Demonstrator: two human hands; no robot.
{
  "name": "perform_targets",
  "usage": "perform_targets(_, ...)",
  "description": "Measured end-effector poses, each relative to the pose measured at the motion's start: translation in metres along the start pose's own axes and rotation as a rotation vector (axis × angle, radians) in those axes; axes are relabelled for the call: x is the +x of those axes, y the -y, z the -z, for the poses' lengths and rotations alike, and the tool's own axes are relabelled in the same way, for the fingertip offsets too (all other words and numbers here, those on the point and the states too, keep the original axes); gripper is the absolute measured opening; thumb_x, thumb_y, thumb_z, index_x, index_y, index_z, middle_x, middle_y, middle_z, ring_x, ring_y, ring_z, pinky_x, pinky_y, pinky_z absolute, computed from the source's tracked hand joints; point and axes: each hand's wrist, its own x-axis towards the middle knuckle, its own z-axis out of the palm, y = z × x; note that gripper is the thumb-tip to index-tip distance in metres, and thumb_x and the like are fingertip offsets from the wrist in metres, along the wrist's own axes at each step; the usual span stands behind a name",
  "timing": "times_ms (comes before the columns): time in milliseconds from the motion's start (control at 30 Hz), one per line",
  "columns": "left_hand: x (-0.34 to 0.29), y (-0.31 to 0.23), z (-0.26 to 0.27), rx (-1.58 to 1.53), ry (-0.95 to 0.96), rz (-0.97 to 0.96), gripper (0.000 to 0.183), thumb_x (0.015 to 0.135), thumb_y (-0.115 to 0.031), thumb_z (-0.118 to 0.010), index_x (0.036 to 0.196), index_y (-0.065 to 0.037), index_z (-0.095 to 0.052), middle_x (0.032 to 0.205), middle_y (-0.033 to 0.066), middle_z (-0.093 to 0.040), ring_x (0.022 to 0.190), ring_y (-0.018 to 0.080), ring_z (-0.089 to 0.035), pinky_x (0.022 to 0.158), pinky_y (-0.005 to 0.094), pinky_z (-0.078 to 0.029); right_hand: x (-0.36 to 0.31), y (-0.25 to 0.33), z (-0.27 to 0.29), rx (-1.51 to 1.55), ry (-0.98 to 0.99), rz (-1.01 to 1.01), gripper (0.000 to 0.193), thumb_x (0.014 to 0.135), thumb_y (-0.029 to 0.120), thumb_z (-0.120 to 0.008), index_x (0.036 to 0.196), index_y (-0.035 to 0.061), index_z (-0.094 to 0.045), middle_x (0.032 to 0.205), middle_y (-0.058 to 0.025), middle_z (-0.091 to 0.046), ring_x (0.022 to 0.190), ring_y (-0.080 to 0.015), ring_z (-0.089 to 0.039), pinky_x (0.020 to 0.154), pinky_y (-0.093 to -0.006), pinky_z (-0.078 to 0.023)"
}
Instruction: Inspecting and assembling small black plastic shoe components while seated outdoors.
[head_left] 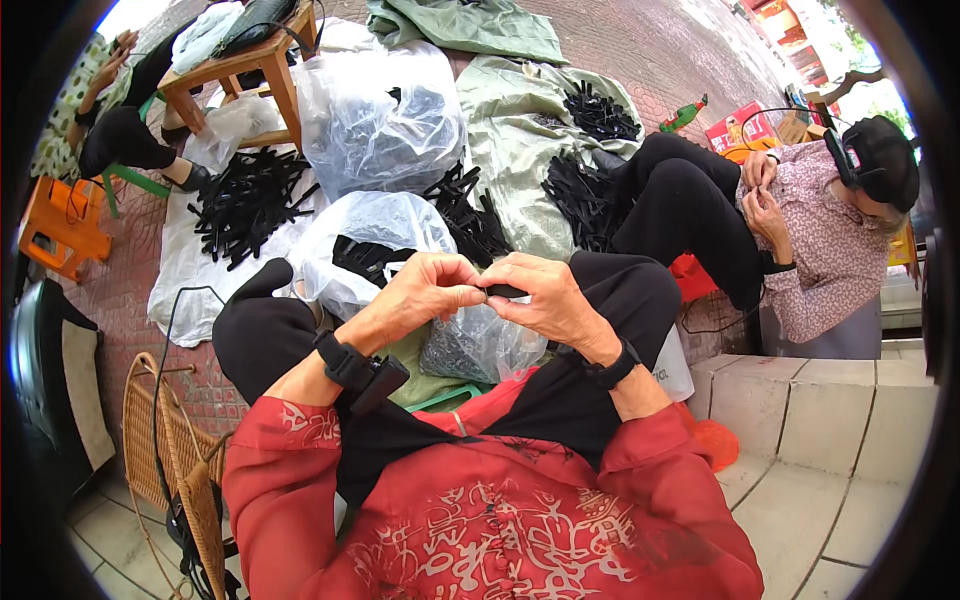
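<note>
My left hand (430,290) and my right hand (545,295) meet in front of my lap, fingertips pinched together. Between them is a short black strip (507,291); my right hand grips most of it, and the left thumb and finger pinch at its left end. Just below the hands, a clear plastic bag (485,342) full of small dark pieces rests between my legs. Beyond the left wrist, an opened clear bag (410,215) holds more black strips (365,257). Fine detail at the fingertips is too small to make out.
Piles of black strips lie on white sheeting (245,205) and green sheeting (580,195). A large filled plastic bag (385,120) stands ahead, by a wooden stool (240,80). A co-worker (815,220) sits right, above tiled steps (780,405); another person sits far left. A wicker chair (165,440) stands left.
</note>
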Motion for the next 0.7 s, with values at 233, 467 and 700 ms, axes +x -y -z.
perform_targets(233, -0.009, -0.002, 0.006, -0.107, 0.024, 0.012, 0.009, 0.074, -0.008, -0.062, 0.081, -0.002, -0.059, 0.064, -0.0010, -0.053, 0.050, 0.0050, -0.047, 0.044, 0.0182, -0.037, 0.000, 0.004, -0.001, 0.173, 0.004, -0.104, 0.025, 0.066, 0.000, -0.065, 0.091, 0.0006, -0.060, 0.084, -0.0075, -0.062, 0.073, -0.0122, -0.059, 0.066, -0.0229, -0.046)
perform_targets(467, -0.016, -0.002, 0.008, -0.173, 0.053, 0.030, 0.011, 0.076, -0.007, -0.060, 0.085, -0.001, -0.059, 0.065, 0.0013, -0.055, 0.052, 0.0071, -0.051, 0.049, 0.0194, -0.041, 0.000, 0.006, -0.002, 0.252, 0.038, -0.138, 0.027, 0.065, 0.000, -0.064, 0.091, 0.0032, -0.061, 0.086, -0.0089, -0.062, 0.078, -0.0175, -0.060, 0.069, -0.0245, -0.046)
perform_targets(700, -0.015, 0.001, 0.005, -0.064, -0.020, -0.004, 0.011, 0.076, -0.011, -0.061, 0.080, -0.001, -0.060, 0.064, 0.0008, -0.055, 0.053, 0.0067, -0.051, 0.049, 0.0199, -0.041, -0.002, 0.005, -0.008, 0.010, 0.016, -0.015, 0.026, 0.063, -0.002, -0.063, 0.089, 0.0033, -0.061, 0.083, -0.0092, -0.061, 0.075, -0.0209, -0.060, 0.066, -0.0261, -0.047)
